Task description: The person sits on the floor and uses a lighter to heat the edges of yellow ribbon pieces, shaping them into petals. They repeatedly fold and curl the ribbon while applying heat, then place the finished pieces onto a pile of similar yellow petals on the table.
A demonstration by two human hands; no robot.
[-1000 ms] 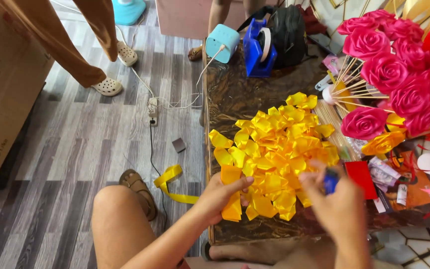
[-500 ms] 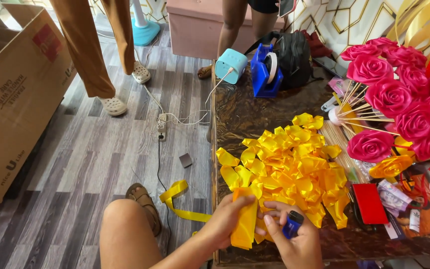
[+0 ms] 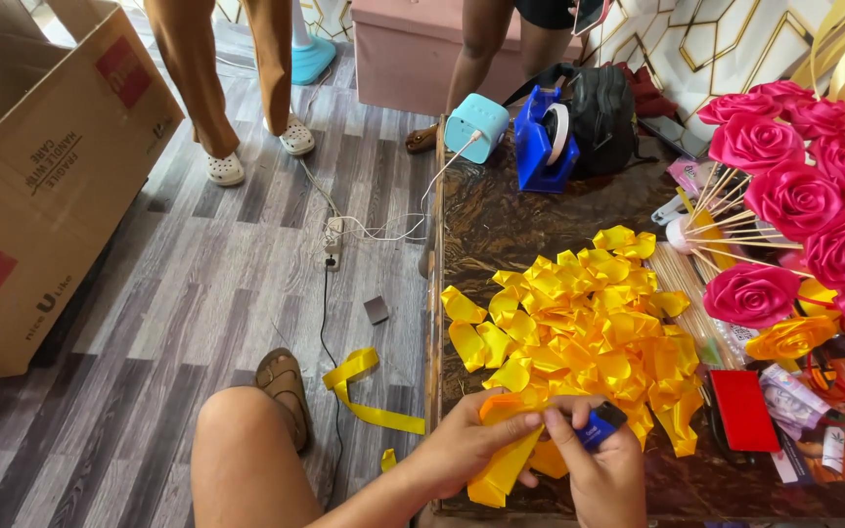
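Observation:
My left hand pinches a folded strip of yellow ribbon at the near edge of the dark table. My right hand grips a small blue lighter right beside the ribbon's top end, the two hands touching. Just beyond them lies a heap of folded yellow ribbon pieces covering the table's middle.
Pink ribbon roses on sticks crowd the right side, with a red card below them. A blue tape dispenser, a light-blue box and a black bag stand at the far end. A cardboard box, a loose ribbon, a power strip and two people's legs are on the floor.
My view has lifted and pulled back. My hands drew together at the table's near edge, the left now holding a long ribbon strip against the lighter.

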